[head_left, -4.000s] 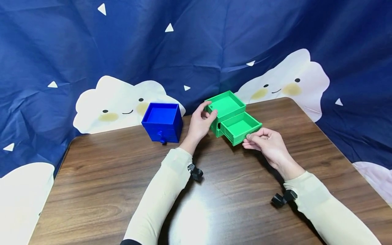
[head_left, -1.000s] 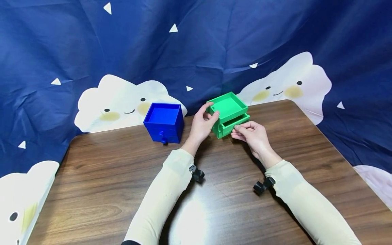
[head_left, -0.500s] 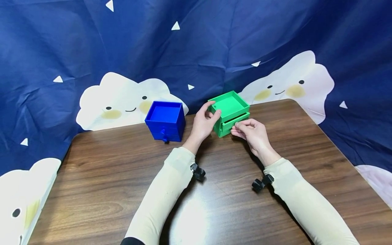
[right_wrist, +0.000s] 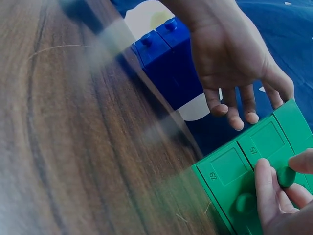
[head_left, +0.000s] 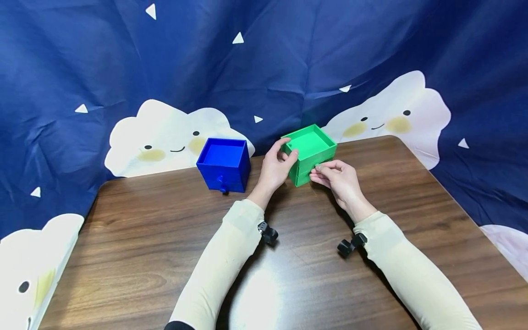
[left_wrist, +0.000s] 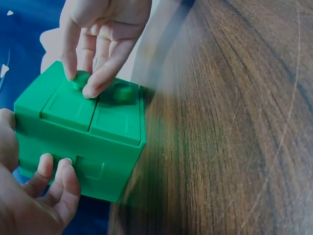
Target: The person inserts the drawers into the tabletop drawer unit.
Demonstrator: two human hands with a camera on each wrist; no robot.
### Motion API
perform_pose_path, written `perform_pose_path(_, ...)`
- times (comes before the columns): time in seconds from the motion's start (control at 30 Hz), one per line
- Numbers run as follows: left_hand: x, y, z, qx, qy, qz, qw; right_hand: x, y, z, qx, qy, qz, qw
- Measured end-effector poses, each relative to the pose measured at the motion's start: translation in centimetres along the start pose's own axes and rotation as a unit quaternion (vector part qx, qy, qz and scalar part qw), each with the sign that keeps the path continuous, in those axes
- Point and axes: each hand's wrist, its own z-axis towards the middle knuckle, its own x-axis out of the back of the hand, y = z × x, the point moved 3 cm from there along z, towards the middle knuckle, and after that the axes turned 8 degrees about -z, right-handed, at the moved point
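Note:
A small green drawer box (head_left: 308,143) with an open tray top stands at the back of the table, both its drawers pushed in flush. My left hand (head_left: 275,167) holds it at the left side, thumb near the front corner and a finger at the top rim. At the front, my right hand (head_left: 340,181) pinches the round knob (left_wrist: 80,80) of the upper drawer. The lower drawer's knob (left_wrist: 123,92) is untouched. In the right wrist view, small numbers show on the drawer fronts, and several left fingertips hang beside the box (right_wrist: 230,171).
To the left stands a similar blue drawer box (head_left: 223,160), drawers in, knobs facing forward. Both boxes are near the back edge of the wooden table (head_left: 156,256). A dark blue cloth (head_left: 280,55) with white clouds hangs behind.
The right hand has pushed the green upper drawer from pulled far out to fully in, moving left and back with it. The left hand has kept its hold on the box.

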Motion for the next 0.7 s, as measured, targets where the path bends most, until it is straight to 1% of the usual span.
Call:
perform_pose_path(0.17, -0.1, -0.1, -0.2, 0.005, 0.0, 0.005, 1.0, 0.2, 0.0, -0.1, -0.009, -0.008, -0.009, 0.9999)
perform_pose_path(0.33, -0.3, 0.0, -0.1, 0.003, -0.009, 0.01, 0.9999, 0.7, -0.3, -0.2, -0.013, -0.008, -0.028, 0.9995)
perform_pose_path(0.47, -0.3, 0.2, 0.0, 0.005, -0.013, 0.023, 0.9996, 1.1, -0.6, -0.2, -0.017, -0.005, -0.041, 0.999)
perform_pose_path(0.57, -0.1, 0.1, 0.1, 0.005, -0.011, 0.031, 0.9994, 1.0, -0.8, -0.1, -0.017, -0.008, -0.045, 0.9988)
perform_pose_path(0.7, 0.1, -0.1, 0.0, 0.006, -0.008, 0.028, 0.9996, 0.8, -0.9, 0.0, -0.022, -0.013, -0.054, 0.9982)
